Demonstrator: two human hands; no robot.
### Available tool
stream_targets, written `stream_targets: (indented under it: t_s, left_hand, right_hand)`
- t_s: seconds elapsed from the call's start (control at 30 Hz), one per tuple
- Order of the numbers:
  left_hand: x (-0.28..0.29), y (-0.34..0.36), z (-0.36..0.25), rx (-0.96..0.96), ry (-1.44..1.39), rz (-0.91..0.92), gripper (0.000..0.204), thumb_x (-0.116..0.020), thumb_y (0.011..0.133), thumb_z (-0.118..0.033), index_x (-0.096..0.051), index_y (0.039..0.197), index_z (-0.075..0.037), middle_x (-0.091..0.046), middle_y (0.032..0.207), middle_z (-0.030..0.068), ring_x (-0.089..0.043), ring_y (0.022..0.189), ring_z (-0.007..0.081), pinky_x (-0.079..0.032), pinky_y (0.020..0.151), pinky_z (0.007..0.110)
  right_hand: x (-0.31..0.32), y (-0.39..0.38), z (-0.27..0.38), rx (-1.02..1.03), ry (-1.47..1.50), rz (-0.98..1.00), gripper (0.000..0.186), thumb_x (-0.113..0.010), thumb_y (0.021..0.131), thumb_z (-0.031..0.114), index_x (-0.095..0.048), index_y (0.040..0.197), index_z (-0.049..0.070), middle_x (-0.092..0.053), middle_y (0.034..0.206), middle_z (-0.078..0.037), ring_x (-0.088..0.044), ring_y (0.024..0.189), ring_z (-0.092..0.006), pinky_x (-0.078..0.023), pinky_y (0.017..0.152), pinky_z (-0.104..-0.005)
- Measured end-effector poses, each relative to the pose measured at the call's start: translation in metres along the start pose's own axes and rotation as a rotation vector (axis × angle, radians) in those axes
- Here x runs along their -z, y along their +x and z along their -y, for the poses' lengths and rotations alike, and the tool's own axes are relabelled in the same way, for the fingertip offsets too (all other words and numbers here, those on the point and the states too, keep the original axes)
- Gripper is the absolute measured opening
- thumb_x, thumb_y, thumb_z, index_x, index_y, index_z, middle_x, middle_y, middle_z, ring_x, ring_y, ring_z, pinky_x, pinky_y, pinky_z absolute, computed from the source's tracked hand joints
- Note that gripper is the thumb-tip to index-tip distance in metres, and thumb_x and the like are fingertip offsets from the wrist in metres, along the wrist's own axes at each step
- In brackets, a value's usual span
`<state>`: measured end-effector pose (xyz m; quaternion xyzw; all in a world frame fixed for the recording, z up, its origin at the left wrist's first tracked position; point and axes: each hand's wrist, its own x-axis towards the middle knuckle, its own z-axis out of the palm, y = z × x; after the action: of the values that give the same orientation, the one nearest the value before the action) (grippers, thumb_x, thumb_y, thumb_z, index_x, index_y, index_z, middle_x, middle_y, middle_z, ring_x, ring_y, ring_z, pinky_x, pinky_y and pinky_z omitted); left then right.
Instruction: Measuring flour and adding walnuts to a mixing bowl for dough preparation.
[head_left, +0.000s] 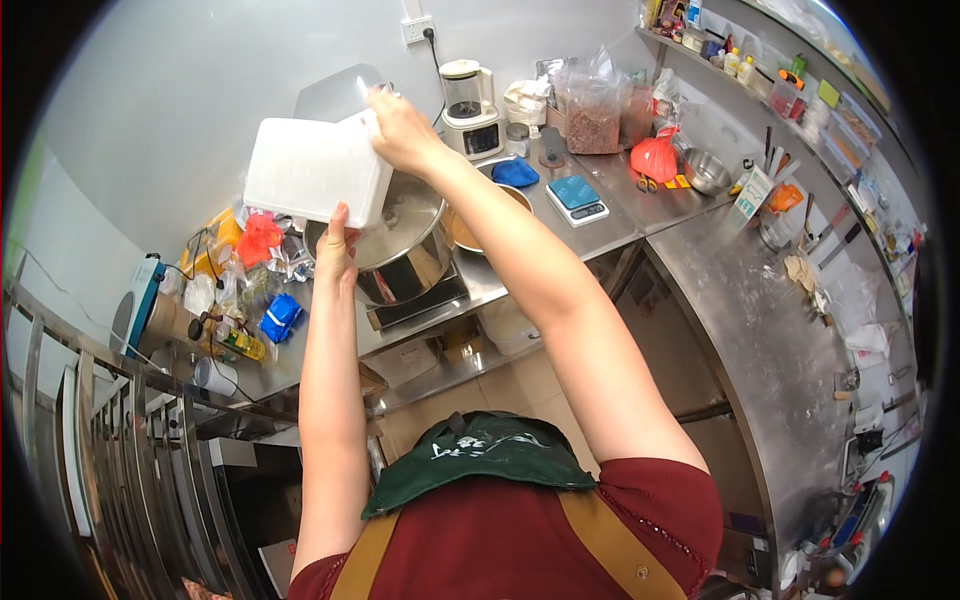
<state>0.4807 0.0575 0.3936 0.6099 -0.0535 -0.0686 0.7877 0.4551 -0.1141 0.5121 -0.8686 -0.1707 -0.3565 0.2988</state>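
A white plastic container (310, 165) is tilted over a large steel bowl (410, 260) with pale contents. My left hand (338, 245) grips the container from below, its thumb on the near side. My right hand (400, 130) is curled at the container's upper right, beside a clear plastic panel (320, 90); I cannot make out exactly what its fingers hold. The bowl stands on a steel base (415, 308), with a second bowl of tan contents (465, 235) to its right, partly behind my right forearm.
Along the steel counter (620, 215) stand a white blender (465, 110), a scale (577, 200), bags (595, 105) and a small steel bowl (705, 170). Packages, bottles and a blue bundle (280, 318) crowd the left. A metal rack (90, 440) is at lower left; loaded shelves (740, 80) line the right.
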Motion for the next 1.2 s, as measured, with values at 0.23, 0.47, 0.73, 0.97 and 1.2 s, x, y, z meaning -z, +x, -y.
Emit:
stream_targets:
  t_s: [0.23, 0.47, 0.73, 0.97, 1.2]
  left_hand:
    - [-0.001, 0.003, 0.0, 0.041, 0.019, -0.016, 0.055, -0.062, 0.055, -0.06, -0.056, 0.086, -0.016, -0.052, 0.073, -0.001, -0.041, 0.074, 0.0116, -0.021, 0.072, 0.029]
    - [-0.002, 0.001, 0.004, 0.031, 0.003, 0.021, 0.063, -0.067, 0.052, -0.058, -0.053, 0.087, -0.008, -0.047, 0.076, 0.0035, -0.041, 0.075, 0.0145, -0.023, 0.073, 0.033]
    - [-0.008, -0.016, 0.005, -0.163, 0.099, -0.092, 0.054, -0.069, 0.061, -0.04, -0.053, 0.095, -0.001, -0.054, 0.082, 0.0037, -0.047, 0.069, 0.0127, -0.037, 0.062, 0.024]
    - [-0.083, -0.051, 0.003, -0.736, 0.48, -0.292, 0.057, -0.074, 0.058, -0.022, -0.042, 0.096, 0.005, -0.049, 0.097, 0.0114, -0.049, 0.087, 0.0204, -0.039, 0.076, 0.032]
    - [-0.246, -0.055, 0.063, -0.9, 1.062, 0.055, 0.062, -0.077, 0.046, -0.026, -0.041, 0.088, -0.001, -0.048, 0.083, 0.0155, -0.047, 0.08, 0.0316, -0.038, 0.068, 0.039]
  right_hand:
    - [-0.006, -0.009, 0.011, 0.336, -0.429, -0.078, 0.039, -0.046, 0.075, 0.012, -0.045, 0.11, -0.003, -0.043, 0.117, -0.018, -0.039, 0.111, -0.0305, -0.031, 0.092, -0.0383]
    - [-0.021, -0.034, 0.016, 0.563, -0.613, -0.057, 0.044, -0.048, 0.073, 0.017, -0.044, 0.115, 0.004, -0.035, 0.126, -0.011, -0.032, 0.118, -0.0244, -0.026, 0.096, -0.0412]
    - [-0.02, -0.07, 0.011, 0.489, -0.46, -0.13, 0.041, -0.048, 0.072, 0.017, -0.046, 0.109, 0.0, -0.038, 0.123, -0.017, -0.037, 0.115, -0.0273, -0.029, 0.092, -0.0444]
    - [0.038, -0.162, -0.008, -0.132, 0.023, -0.53, 0.035, -0.051, 0.076, 0.012, -0.046, 0.107, -0.003, -0.046, 0.112, -0.017, -0.045, 0.103, -0.0303, -0.036, 0.087, -0.0356]
    - [0.027, -0.435, -0.079, -0.852, 0.208, -0.585, 0.023, -0.052, 0.078, 0.013, -0.052, 0.098, 0.0, -0.054, 0.09, -0.012, -0.056, 0.082, -0.0216, -0.044, 0.071, -0.0276]
